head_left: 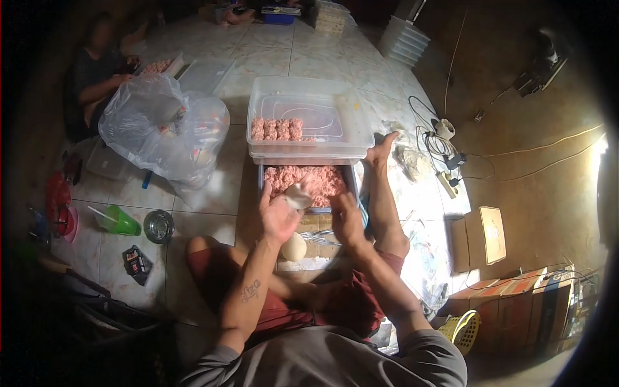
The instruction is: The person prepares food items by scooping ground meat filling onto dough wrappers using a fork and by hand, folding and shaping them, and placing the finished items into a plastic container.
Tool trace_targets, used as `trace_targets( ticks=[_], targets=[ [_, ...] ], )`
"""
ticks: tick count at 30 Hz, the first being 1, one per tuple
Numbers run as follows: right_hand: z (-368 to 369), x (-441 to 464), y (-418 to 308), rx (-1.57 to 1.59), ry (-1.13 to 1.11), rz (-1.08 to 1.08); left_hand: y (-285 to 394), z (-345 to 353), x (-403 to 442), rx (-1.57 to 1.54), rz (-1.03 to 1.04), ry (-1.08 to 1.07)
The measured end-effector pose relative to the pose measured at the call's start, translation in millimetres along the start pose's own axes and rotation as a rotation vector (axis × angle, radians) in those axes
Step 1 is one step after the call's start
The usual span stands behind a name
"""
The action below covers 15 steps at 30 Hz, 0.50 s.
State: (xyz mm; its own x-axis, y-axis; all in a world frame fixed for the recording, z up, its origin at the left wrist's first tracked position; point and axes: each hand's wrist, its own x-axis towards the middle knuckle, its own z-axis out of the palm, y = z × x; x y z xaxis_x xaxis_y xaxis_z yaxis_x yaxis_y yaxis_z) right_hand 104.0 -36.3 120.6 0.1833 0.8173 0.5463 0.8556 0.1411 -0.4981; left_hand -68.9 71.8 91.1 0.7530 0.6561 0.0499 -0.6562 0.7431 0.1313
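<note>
My left hand [282, 218] is turned palm up at the near left corner of a tray [260, 183] of pink minced meat [278, 175]. On its fingers rests a pale, flat, dough-like piece [297, 197]. At the tray's near right corner is my right hand [349, 223], its back toward me; its fingertips are hidden, so I cannot tell whether they hold anything. A round, pale dough-like ball [294, 247] sits below my left hand. Shiny metal utensils [320, 238], perhaps forks, lie between my hands on a brown board.
Beyond the mince, a stacked clear plastic container [361, 132] holds rows of meat rolls [277, 129]. A plastic bag [151, 122], green cup [122, 220] and metal bowl [158, 226] are left. Cables [433, 138] and cartons [509, 300] lie right. Another person [97, 80] sits far left.
</note>
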Motion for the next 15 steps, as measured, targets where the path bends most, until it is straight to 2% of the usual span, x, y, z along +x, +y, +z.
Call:
trace_targets(
  ticks=[1, 2, 3, 5, 6, 7, 10, 11, 14, 15],
  targets=[
    [16, -14, 5, -0.085, -0.041, -0.055, -7, 29, -3, -0.013, 0.023, 0.044],
    [18, -20, -4, 0.000, 0.004, -0.004, -12, 47, -6, -0.027, 0.045, 0.089],
    [20, -25, -14, 0.087, 0.052, 0.042, -13, 48, -10, -0.021, 0.048, 0.019],
    [19, -24, -24, 0.141, 0.089, 0.052, -13, 33, -12, 0.028, 0.106, 0.053],
    [20, -29, -26, 0.042, 0.025, 0.005, -13, 20, -16, 0.066, 0.154, 0.094],
    [19, -35, -25, -0.005, -0.014, -0.021, -11, 8, -15, -0.011, 0.043, 0.085],
    [9, -48, -14, -0.120, -0.159, -0.135, -8, 12, -24, -0.187, 0.046, 0.204],
    [2, -50, -10, -0.102, -0.225, -0.113, -7, -6, -29, -0.224, 0.051, 0.148],
    [-19, -43, -18, -0.002, -0.368, 0.015, 4, -27, -37, -0.393, 0.170, 0.215],
    [-26, -36, -26, 0.036, -0.403, 0.061, 5, -21, -39, -0.231, 0.195, 0.238]
  ],
)
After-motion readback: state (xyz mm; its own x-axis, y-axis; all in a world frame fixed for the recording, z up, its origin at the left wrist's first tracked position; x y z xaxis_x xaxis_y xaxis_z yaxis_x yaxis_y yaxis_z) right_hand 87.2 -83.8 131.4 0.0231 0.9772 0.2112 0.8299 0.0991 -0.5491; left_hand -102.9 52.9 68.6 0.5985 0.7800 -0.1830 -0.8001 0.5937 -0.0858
